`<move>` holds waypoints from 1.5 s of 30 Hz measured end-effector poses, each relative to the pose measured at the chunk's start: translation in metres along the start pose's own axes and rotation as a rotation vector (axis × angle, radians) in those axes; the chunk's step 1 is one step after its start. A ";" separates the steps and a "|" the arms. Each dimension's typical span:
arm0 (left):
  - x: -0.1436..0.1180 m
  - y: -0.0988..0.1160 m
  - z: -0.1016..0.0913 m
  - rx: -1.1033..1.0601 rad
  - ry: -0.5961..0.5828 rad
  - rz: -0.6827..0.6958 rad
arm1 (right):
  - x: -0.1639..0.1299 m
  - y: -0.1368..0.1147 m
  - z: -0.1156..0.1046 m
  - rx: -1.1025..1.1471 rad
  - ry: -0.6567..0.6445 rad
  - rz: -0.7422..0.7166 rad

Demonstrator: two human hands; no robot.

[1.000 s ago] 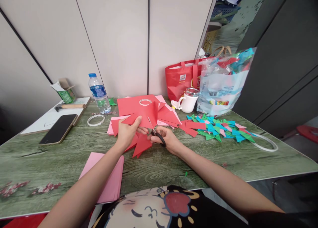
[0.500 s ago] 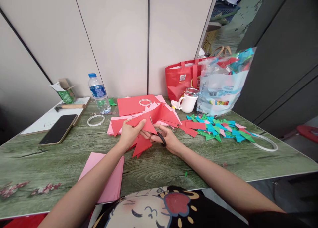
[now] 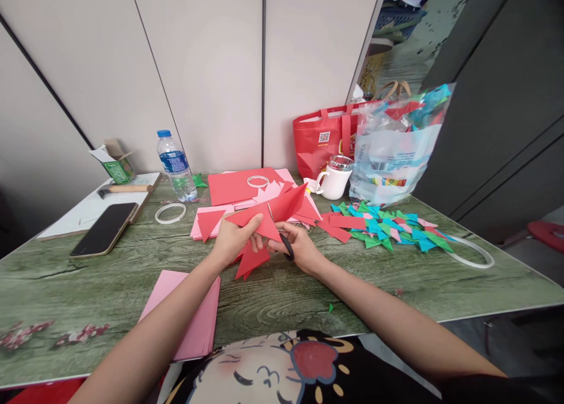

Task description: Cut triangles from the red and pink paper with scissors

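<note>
Left fingers (image 3: pixel 252 224) pinch one red paper (image 3: pixel 287 206); right fingers (image 3: pixel 294 231) grip one pair of scissors (image 3: pixel 288 248). Three white rings (image 3: pixel 171 222) lie around them.

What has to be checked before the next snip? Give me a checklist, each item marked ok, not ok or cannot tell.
1. Left hand gripping the red paper: ok, its thumb lies on top.
2. Right hand holding the scissors: ok, the black handle shows at its fingers.
3. Blades in full view: not ok, the red paper hides most of them.
4. Left hand's hidden fingertips clear of the blades: cannot tell, the paper is in the way.
5. Water bottle upright and away from both hands: ok.
6. White mug upright and apart from the paper being cut: ok.
</note>
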State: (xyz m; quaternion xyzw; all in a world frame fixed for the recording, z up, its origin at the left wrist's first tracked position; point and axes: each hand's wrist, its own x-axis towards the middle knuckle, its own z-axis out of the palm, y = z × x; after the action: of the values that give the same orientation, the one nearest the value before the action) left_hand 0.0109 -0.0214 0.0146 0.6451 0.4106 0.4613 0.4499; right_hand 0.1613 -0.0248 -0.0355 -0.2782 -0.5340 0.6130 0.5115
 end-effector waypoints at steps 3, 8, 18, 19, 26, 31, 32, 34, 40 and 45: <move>0.001 0.000 0.000 -0.003 -0.013 0.008 | 0.000 0.000 0.000 -0.014 -0.003 0.001; 0.001 -0.003 0.000 -0.003 -0.023 0.017 | 0.000 0.002 -0.001 -0.037 -0.008 -0.006; 0.000 -0.003 0.000 0.001 -0.012 -0.008 | 0.000 0.003 -0.002 -0.103 0.019 -0.019; 0.000 -0.003 0.000 0.000 -0.012 -0.009 | 0.000 0.003 -0.001 -0.105 0.025 -0.018; 0.000 -0.002 -0.001 -0.020 -0.013 -0.020 | 0.000 0.003 -0.002 -0.115 0.046 -0.024; 0.000 -0.001 0.000 -0.018 -0.011 -0.022 | -0.001 0.005 -0.002 -0.135 0.035 -0.011; 0.000 -0.001 0.000 -0.015 -0.016 -0.017 | -0.001 0.005 -0.002 -0.137 0.031 -0.007; 0.000 -0.001 0.000 -0.009 -0.028 -0.004 | -0.001 0.005 -0.003 -0.140 0.031 -0.006; 0.000 -0.003 0.001 0.009 -0.025 0.000 | -0.001 0.004 -0.002 -0.148 0.044 -0.024; 0.000 -0.003 0.001 -0.005 -0.020 -0.009 | -0.001 0.004 -0.003 -0.142 0.048 -0.023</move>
State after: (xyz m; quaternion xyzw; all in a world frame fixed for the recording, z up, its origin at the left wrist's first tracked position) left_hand 0.0112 -0.0209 0.0115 0.6469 0.4076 0.4539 0.4575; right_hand 0.1628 -0.0247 -0.0406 -0.3225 -0.5669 0.5607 0.5101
